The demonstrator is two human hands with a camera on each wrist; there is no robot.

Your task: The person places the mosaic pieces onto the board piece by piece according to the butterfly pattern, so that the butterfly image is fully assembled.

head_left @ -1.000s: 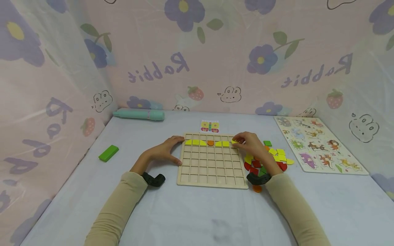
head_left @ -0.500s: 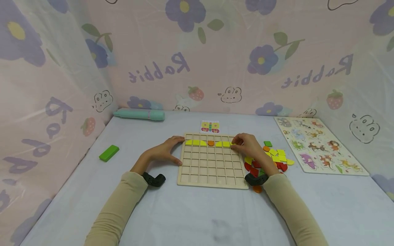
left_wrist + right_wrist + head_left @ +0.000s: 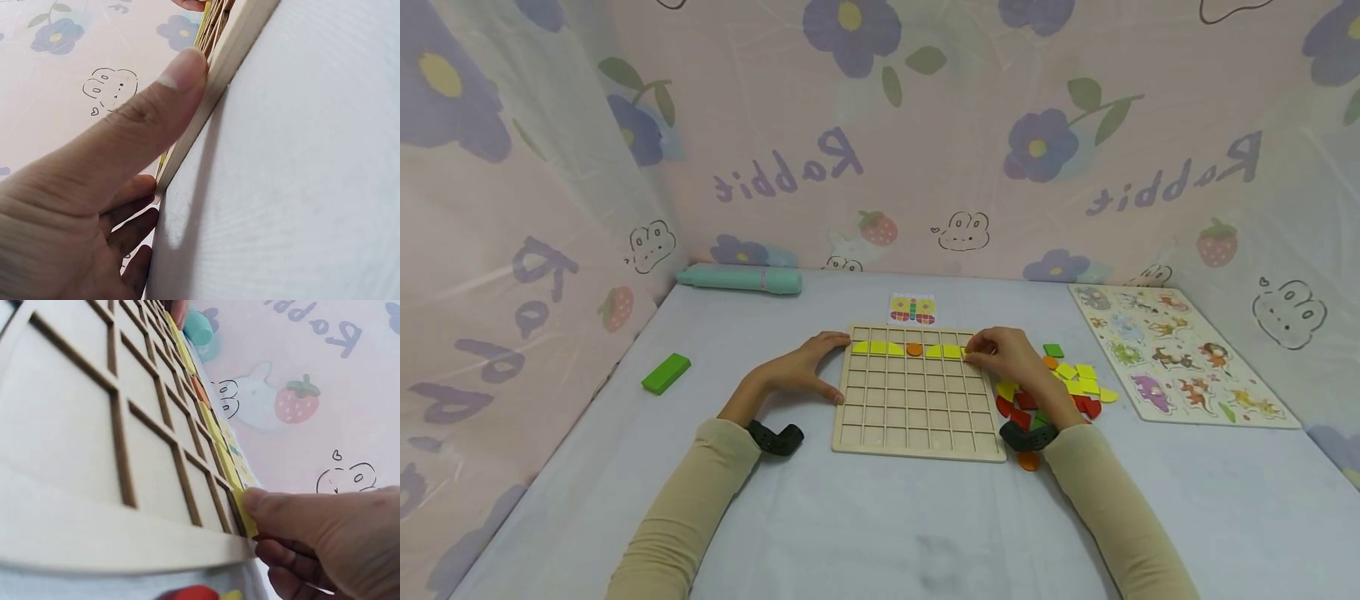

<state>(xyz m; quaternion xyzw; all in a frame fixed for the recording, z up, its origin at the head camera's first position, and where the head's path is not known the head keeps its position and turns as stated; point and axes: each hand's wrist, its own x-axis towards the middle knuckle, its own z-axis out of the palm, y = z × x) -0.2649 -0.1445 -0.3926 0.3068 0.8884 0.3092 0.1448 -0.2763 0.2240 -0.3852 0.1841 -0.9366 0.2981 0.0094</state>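
Note:
A pale wooden grid board (image 3: 897, 398) lies on the table. One of its far rows holds yellow pieces (image 3: 877, 348) with an orange disc (image 3: 913, 349) among them. At the board's left edge rests my left hand (image 3: 792, 372), fingers spread and relaxed, its thumb (image 3: 184, 72) against the side. My right hand (image 3: 1011, 358) is at the right end of that row. There, in the right wrist view, thumb and curled fingers pinch a yellow piece (image 3: 242, 509) in the last cell, partly hidden by the thumb.
Loose red, yellow, green and orange pieces (image 3: 1086, 386) lie right of the board, partly under the right forearm. Behind the board is a patterned card (image 3: 912, 309). An animal puzzle (image 3: 1180, 354) lies far right; a green block (image 3: 666, 373) and teal cylinder (image 3: 741, 279) are left.
My right hand has brought the yellow piece slightly left and down into the row's last cell, and stays there now. My left hand keeps its place at the board's edge.

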